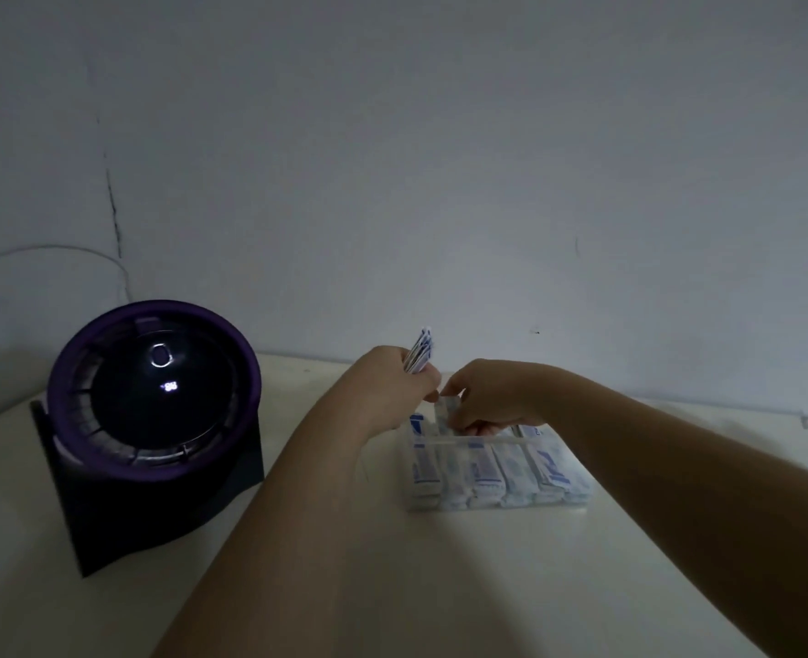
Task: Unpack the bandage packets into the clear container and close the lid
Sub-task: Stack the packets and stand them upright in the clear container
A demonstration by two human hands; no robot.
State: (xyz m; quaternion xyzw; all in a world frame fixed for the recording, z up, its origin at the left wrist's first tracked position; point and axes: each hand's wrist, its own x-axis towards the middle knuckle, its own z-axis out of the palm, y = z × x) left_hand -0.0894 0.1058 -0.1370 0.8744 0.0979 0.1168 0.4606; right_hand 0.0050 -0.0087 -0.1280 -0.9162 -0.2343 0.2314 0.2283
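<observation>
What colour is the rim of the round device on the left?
The rim is dark purple; it shows in the head view, in dim light.

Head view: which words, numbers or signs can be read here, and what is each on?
On the round device: a lit ring sign with small glowing digits below it, too blurred to read.
On the bandage packets in the clear container: blue print, too blurred to read.
On the packet stack held by the left hand: blue print, unreadable.
Nothing can be quoted.
</observation>
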